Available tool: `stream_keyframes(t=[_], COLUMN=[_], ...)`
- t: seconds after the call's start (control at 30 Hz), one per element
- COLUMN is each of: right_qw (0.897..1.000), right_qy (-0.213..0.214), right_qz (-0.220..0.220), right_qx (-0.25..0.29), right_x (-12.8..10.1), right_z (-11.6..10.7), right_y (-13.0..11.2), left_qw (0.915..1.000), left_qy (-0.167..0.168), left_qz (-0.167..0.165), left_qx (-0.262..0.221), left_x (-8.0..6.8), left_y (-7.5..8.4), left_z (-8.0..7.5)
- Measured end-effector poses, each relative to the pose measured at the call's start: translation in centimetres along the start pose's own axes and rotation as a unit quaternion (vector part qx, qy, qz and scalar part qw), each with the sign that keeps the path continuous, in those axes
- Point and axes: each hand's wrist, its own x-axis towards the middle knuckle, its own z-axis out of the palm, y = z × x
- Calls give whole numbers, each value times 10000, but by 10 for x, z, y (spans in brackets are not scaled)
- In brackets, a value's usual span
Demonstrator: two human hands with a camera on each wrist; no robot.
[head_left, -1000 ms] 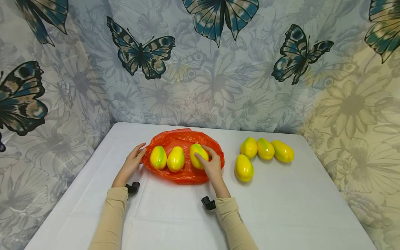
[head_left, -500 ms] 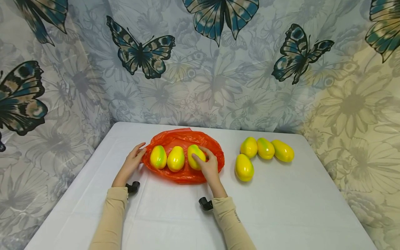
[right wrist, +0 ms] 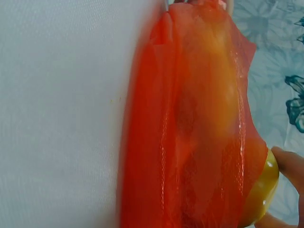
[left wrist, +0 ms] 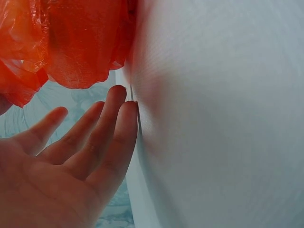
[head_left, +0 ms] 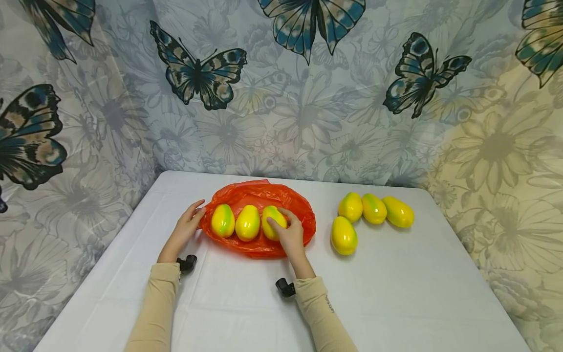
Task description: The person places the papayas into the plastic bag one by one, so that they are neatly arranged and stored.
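A crinkled red plastic bag (head_left: pixel 250 193) lies spread open on the table, with three yellow-green mangoes in a row inside it. My right hand (head_left: pixel 292 237) holds the rightmost mango (head_left: pixel 273 213) between thumb and fingers, at the right of the row. In the right wrist view the bag's side hides most of that mango (right wrist: pixel 267 187). The left mango (head_left: pixel 223 221) and the middle mango (head_left: pixel 247 223) sit side by side. My left hand (head_left: pixel 186 226) is at the bag's left edge, its fingers (left wrist: pixel 102 128) extended and spread in the left wrist view.
Several more mangoes lie right of the bag: three in a row at the back, including a far-right mango (head_left: pixel 398 212), and a nearer mango (head_left: pixel 344 236) in front. The white-covered table (head_left: pixel 396 293) backs onto a butterfly-print cloth (head_left: pixel 308 122).
My right hand has moved left with its mango, bringing it closer to the middle mango in the bag. My left hand has stayed at the bag's left edge.
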Motion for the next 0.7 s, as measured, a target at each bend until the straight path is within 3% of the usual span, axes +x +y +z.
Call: stream_keyframes(t=[0.37,0.57,0.7], right_qw=[10000,10000,10000], right_qy=[1,9,16], right_qz=[-53,-6,-21], right_qx=[50,-2,-38], right_x=[-2,-2,-2], right_z=[5,7,8], right_y=[3,5,5], left_qw=[10000,9998,10000], left_qy=[4,-83,-20], left_qz=[2,-102,-20], left_qx=[-58,-145,-81], left_x=[-1,-10,-5], left_y=[1,20,9], left_z=[-1,-3,-2])
